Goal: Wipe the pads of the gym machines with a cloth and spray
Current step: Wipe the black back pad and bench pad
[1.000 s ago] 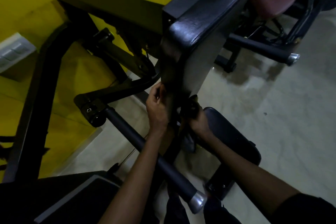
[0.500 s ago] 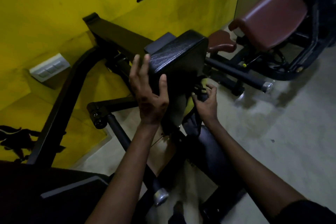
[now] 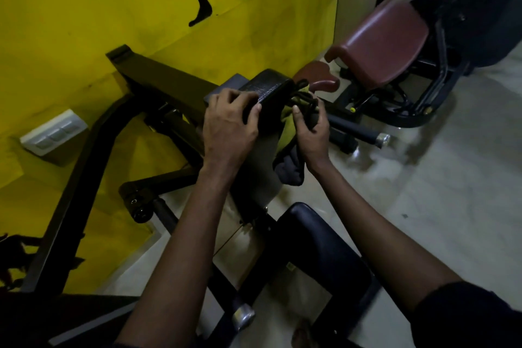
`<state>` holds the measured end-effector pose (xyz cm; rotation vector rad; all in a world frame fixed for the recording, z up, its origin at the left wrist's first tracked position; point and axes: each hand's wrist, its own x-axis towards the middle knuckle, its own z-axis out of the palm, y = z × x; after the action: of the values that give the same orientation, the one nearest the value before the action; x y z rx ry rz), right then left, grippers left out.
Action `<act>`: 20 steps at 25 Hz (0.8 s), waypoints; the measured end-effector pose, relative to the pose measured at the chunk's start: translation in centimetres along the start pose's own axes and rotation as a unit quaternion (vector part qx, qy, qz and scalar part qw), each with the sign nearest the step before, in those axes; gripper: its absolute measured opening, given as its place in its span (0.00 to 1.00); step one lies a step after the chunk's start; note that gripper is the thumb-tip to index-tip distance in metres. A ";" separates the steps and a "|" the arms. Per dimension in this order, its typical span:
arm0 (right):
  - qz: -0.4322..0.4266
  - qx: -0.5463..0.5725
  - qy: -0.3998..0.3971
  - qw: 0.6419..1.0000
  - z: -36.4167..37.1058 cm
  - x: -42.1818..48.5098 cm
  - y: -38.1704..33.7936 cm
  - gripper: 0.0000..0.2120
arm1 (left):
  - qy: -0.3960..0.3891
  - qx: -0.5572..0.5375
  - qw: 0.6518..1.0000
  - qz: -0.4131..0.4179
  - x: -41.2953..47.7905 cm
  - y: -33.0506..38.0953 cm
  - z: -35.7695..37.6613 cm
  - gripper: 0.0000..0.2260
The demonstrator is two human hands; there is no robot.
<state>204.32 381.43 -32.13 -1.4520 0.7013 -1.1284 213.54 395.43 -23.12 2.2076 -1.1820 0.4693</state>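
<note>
Two hands meet at the black vinyl back pad (image 3: 272, 87): the left hand (image 3: 228, 126) grips its top edge, likely to steady it, while beside that grip the right hand (image 3: 313, 134) clutches the bunched yellow-and-grey cloth (image 3: 285, 137) against its side.

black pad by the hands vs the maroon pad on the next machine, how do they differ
Surface: the black pad looks creased; the maroon pad looks smooth, with a sheen. Contact: the left hand grips the black pad's top edge, and the right hand holds a cloth beside it; nothing touches the maroon pad. Both are upholstered machine cushions.
</note>
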 end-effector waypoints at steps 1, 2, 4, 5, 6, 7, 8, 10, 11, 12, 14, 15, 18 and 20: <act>0.015 0.014 0.003 1.000 0.1 0.3 -0.4 0.19 | -0.007 0.024 1.000 -0.002 0.0 0.3 -0.1 0.14; 0.029 0.028 0.010 0.999 0.3 0.8 -0.7 0.20 | -0.015 0.055 0.998 -0.002 0.2 0.6 -0.1 0.15; 0.051 0.034 0.030 0.998 0.5 2.4 -1.3 0.25 | -0.034 0.112 0.993 -0.002 1.0 1.4 -0.1 0.17; 0.064 0.038 0.032 0.997 0.6 3.2 -1.2 0.27 | -0.044 0.126 0.991 -0.004 1.6 1.7 0.0 0.17; 0.082 0.048 0.025 0.995 0.6 3.8 -0.9 0.26 | -0.054 0.130 0.990 -0.006 2.1 1.9 0.2 0.17; 0.104 0.065 0.012 0.992 0.6 4.0 -0.6 0.22 | -0.065 0.129 0.990 -0.003 2.5 2.1 0.6 0.18; 0.127 0.081 -0.006 0.989 0.5 4.1 0.2 0.17 | -0.074 0.120 0.990 0.002 2.9 2.1 1.0 0.18; 0.186 0.104 -0.048 0.976 0.0 4.0 1.7 0.09 | -0.078 0.080 0.994 0.007 3.6 2.1 1.6 0.18; 0.211 0.116 -0.069 0.968 -0.4 4.2 2.4 0.10 | -0.073 0.064 0.995 0.002 3.8 2.1 1.9 0.18; 0.235 0.132 -0.087 0.959 -0.7 4.5 3.2 0.13 | -0.066 0.057 0.996 -0.007 4.0 2.4 2.2 0.18; 0.272 0.169 -0.105 0.942 -1.0 5.4 3.9 0.18 | -0.058 0.056 0.997 -0.020 4.4 3.1 2.9 0.18; 0.283 0.187 -0.117 0.934 -1.2 6.0 3.8 0.18 | -0.059 0.063 0.996 -0.022 4.8 3.8 3.5 0.18; 0.274 0.247 -0.174 0.913 -1.7 7.9 2.8 0.15 | -0.088 0.126 0.988 0.018 5.5 5.6 5.7 0.20; 0.262 0.260 -0.207 0.906 -2.0 8.8 2.3 0.15 | -0.078 0.177 0.981 0.028 5.7 6.2 7.0 0.19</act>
<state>206.14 372.26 -32.19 -0.9153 0.4026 -0.5000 211.64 384.64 -23.36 2.5589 -1.3294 0.5757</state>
